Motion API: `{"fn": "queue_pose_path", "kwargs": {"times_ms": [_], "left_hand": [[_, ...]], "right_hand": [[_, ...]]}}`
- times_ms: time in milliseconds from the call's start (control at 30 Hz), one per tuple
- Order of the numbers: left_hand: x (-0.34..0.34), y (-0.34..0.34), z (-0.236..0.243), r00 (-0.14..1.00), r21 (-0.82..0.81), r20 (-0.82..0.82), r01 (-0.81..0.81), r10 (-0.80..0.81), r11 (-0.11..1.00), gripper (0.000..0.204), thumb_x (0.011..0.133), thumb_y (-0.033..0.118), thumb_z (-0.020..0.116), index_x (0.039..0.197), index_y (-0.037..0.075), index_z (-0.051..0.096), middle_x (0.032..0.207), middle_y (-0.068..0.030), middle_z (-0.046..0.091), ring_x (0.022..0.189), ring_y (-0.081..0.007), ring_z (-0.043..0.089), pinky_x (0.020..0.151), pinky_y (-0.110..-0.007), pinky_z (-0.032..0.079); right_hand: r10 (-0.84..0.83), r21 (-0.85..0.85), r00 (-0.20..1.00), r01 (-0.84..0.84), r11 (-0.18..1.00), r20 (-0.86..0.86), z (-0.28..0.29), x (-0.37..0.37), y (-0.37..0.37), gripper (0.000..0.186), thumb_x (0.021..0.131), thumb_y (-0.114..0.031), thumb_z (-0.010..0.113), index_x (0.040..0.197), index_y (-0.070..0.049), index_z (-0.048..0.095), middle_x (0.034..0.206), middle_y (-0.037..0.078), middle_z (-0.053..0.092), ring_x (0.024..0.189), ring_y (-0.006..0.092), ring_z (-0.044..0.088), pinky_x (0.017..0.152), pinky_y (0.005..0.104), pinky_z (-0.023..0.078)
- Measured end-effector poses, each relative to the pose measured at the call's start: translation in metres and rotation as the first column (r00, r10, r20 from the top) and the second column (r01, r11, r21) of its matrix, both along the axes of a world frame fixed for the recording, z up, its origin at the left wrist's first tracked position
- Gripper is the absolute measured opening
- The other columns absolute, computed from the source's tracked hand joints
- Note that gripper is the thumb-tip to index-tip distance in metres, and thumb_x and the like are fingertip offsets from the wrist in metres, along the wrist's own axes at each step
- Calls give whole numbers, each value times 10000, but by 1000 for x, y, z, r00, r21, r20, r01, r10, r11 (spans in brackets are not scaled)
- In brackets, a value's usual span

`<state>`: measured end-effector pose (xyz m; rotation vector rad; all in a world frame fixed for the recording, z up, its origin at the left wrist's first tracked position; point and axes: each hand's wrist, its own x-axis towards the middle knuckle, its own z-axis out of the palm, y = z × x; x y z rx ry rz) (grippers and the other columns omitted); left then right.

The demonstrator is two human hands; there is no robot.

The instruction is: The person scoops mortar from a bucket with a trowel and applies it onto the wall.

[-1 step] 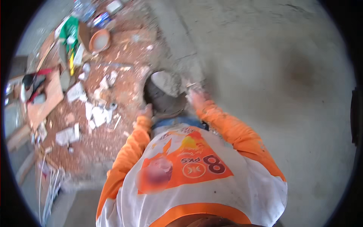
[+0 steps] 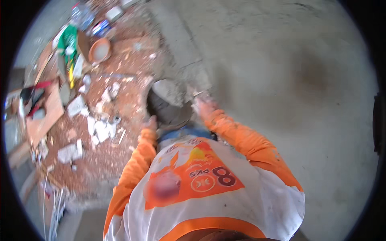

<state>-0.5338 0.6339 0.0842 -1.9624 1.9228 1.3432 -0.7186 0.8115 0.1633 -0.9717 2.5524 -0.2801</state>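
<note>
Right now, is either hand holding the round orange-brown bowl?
No, the bowl lies at the view's upper left, apart from the left hand and the right hand.

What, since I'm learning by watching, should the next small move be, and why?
Perhaps steady the dark round pan: the left hand is at its left edge, the right hand near its right, and grey material lies toward the far side.

There is one view, taken from the person's head by the left of two fisheye cameras. It faces steeply down, so the shirt (image 2: 241,205) is nearest and large at the lower edge. The left hand (image 2: 150,123) and right hand (image 2: 206,107) are farther, near the middle; the floor (image 2: 273,48) spreads wide on both sides.
</note>
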Motion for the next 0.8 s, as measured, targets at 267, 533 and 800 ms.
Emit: {"fn": "queue_pose_path", "kwargs": {"times_ms": [267,533,800], "left_hand": [[55,-53,-104,997,22,-5,-73,73,997,488,672,324,621,936,-77,532,903,-223,590,850,-315,560,768,-371,423],[24,-85,-70,993,-24,-84,-90,88,996,477,640,292,652,910,-88,550,888,-224,603,840,-324,577,750,-371,431],[-33,-136,-2,976,-15,-42,213,-214,977,407,647,235,596,970,-12,575,903,-205,605,853,-334,582,772,-377,440]], "right_hand": [[460,-301,476,-373,877,750,88,-79,-47,247,779,-274,579,914,-68,584,780,107,594,694,211,577,601,342,465],[-735,-639,678,563,524,-5,99,-259,1,229,797,-267,566,771,-40,577,604,84,547,528,189,507,504,318,414],[-161,260,905,58,964,394,35,-103,-87,241,771,-174,494,985,-65,508,887,159,577,851,262,573,720,382,459]]}}
